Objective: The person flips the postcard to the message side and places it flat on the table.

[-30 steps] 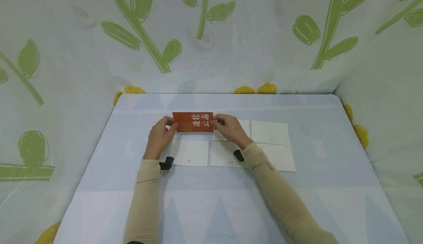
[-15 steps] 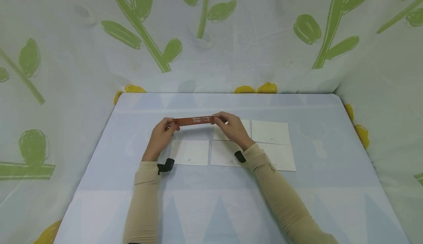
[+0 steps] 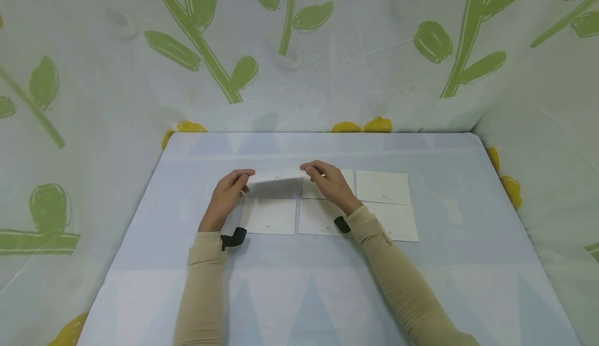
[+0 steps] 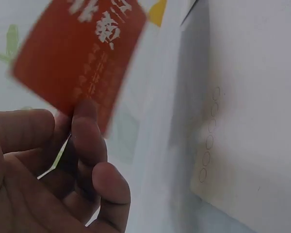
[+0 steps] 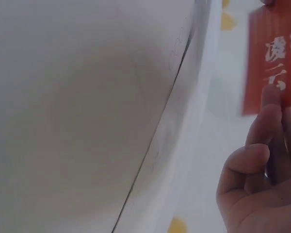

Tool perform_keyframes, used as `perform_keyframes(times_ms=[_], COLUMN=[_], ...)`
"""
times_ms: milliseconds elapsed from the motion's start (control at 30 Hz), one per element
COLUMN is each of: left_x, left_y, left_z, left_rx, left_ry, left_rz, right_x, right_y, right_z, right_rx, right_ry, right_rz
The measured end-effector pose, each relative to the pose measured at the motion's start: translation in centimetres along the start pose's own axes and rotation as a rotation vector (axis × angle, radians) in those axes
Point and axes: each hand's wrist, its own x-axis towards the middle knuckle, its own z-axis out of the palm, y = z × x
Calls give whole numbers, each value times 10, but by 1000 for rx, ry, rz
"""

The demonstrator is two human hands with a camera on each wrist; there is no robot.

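Note:
My left hand (image 3: 224,197) and right hand (image 3: 331,183) pinch opposite ends of one postcard (image 3: 277,175), raised over the back row's left end. In the head view its white side shows, strongly tilted. Both wrist views show its red face with white Chinese characters: the left wrist view has the red side (image 4: 58,56) above my thumb and fingers, and the right wrist view has it (image 5: 264,58) at the top right. Beneath lie several white cards in two rows. One card (image 3: 269,217) is just below my left hand; another (image 3: 323,218) lies near my right wrist.
Another white card (image 3: 382,187) lies at the back right, with one (image 3: 400,223) in front of it, partly under my right sleeve. A patterned cloth covers the table (image 3: 299,283). A leaf-printed curtain (image 3: 365,75) surrounds its back and sides.
The postcard has been flipped between my hands: its red face showed to the head camera, then narrowed to a strip, and now the white side shows. The cards on the table have stayed put.

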Motion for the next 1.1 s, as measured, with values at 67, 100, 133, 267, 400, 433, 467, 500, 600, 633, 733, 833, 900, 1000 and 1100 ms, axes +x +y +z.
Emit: perform_keyframes(times_ms=[67,100,133,267,400,433,467,500,600,633,733,833,900,1000,1100], left_x=[0,0,0,0,-1,-1,-2,-2,-1,-1,0,1,2,2,4], left_y=[-1,-1,-1,-2,0,0,1,1,2,2,3,3,3,4,4], left_z=[0,0,0,1,1,1,1,1,2,2,4,6,7,10,12], left_rx=[-14,-17,-15,30,78,90,104,123,208,235,336,428,482,559,628], left_ry=[-8,-8,-7,9,15,17,19,24,47,56,77,89,94,101,110], left_rz=[-7,-11,-15,-14,1,8,17,27,62,74,105,123,131,136,138], right_x=[-1,-1,-1,-3,-5,-5,-5,-5,-5,-4,-3,-2,-2,-3,-3], right_y=[1,1,2,4,2,1,1,0,-2,-2,-3,-4,-6,-7,-7], right_z=[1,2,3,6,8,8,8,9,9,9,11,12,13,16,18], right_rx=[-19,-35,-44,-93,-106,-109,-112,-119,-151,-168,-221,-308,-382,-503,-579], right_ry=[0,-2,-9,-37,-52,-57,-60,-63,-71,-73,-72,-70,-72,-73,-62], right_rz=[-3,-8,-19,-71,-76,-73,-69,-67,-67,-66,-71,-77,-85,-124,-175])
